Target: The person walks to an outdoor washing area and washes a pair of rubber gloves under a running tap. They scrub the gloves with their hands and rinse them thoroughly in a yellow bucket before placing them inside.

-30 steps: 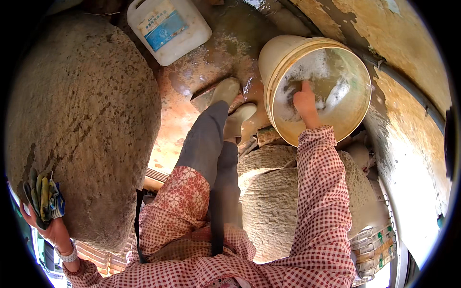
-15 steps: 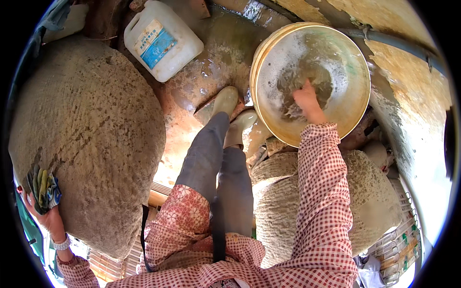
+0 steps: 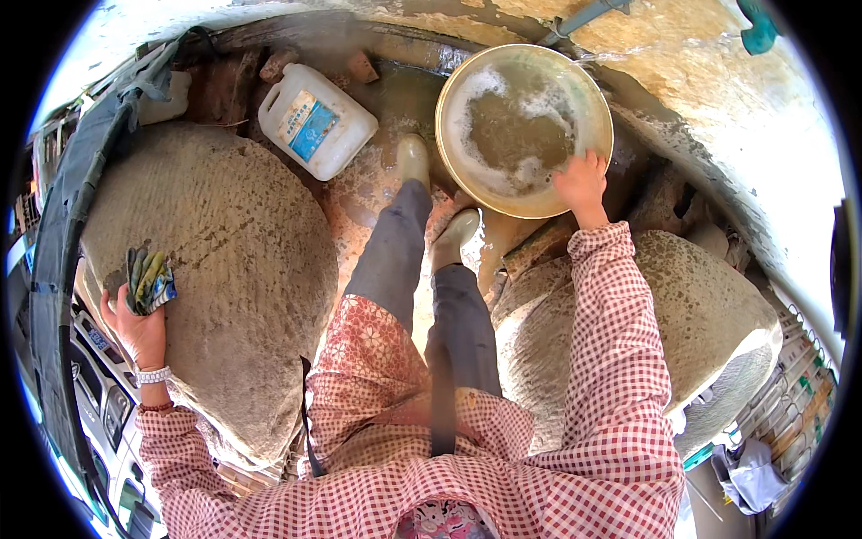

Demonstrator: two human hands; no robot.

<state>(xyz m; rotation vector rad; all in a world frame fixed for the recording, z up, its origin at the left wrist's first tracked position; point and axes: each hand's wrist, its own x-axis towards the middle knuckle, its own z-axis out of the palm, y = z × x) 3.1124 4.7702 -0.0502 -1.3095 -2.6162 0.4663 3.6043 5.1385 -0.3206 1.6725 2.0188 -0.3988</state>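
On the left, my left hand (image 3: 135, 325) is closed on a bunched cloth (image 3: 149, 280) in dark green, yellow and blue. The cloth lies against the rough face of a large grey-brown stone (image 3: 229, 296). At the upper right stands a round, pale yellowish bucket (image 3: 446, 166) holding murky water (image 3: 514, 126) with patches of white foam. My right hand (image 3: 584, 184) is at its near right rim, with bent fingers closed over the edge. The fingertips are partly hidden.
A white jug (image 3: 346, 148) with a blue label stands on the wet floor beyond my boots (image 3: 456, 235). Another large stone (image 3: 700, 314) lies under my right arm. A stained wall (image 3: 718, 135) curves along the right, and a wire rack (image 3: 795, 395) stands at lower right.
My right hand has come out of the water to the bucket's near right rim. The swirling water has calmed. My left hand still holds the cloth on the stone; the view has shifted.
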